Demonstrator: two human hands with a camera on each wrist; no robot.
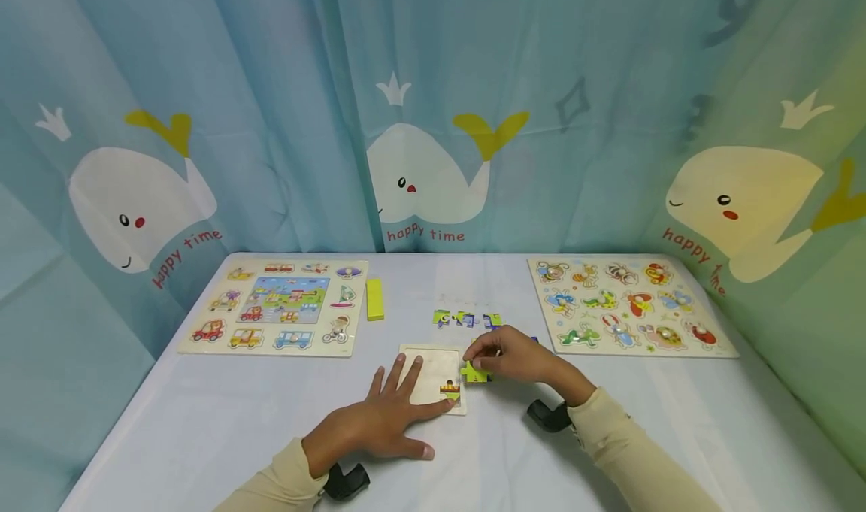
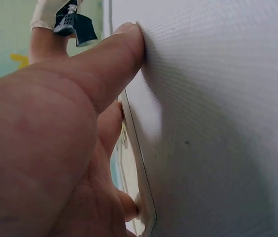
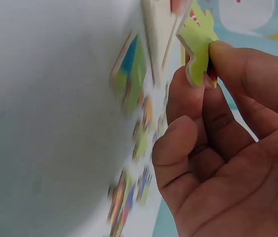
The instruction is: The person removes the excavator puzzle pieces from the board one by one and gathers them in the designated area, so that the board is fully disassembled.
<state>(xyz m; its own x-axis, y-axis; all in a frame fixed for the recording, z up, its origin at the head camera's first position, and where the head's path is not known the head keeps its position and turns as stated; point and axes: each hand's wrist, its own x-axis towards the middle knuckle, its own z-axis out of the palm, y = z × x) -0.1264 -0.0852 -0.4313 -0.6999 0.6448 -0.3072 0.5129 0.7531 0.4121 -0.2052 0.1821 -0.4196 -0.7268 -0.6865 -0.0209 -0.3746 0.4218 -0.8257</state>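
Note:
My left hand (image 1: 389,414) lies spread over a small wooden puzzle tray (image 1: 428,365), its fingers straight. One fingertip touches a puzzle piece with a red-and-yellow stripe (image 1: 449,389) in the tray's near right corner. Just right of the tray, my right hand (image 1: 510,354) pinches a yellow-green puzzle piece (image 3: 198,47) between thumb and fingers. In the right wrist view that piece is tilted and raised off the table. Below it, a green and blue piece (image 3: 131,74) lies beside the tray. The left wrist view shows the thumb (image 2: 114,54) stretched out on the white tabletop.
Several loose puzzle pieces (image 1: 465,319) lie in a row beyond the tray; others are partly hidden behind the right hand. A vehicle puzzle board (image 1: 226,279) lies at left, with a yellow block (image 1: 375,300) beside it. An insect puzzle board (image 1: 636,298) lies at right.

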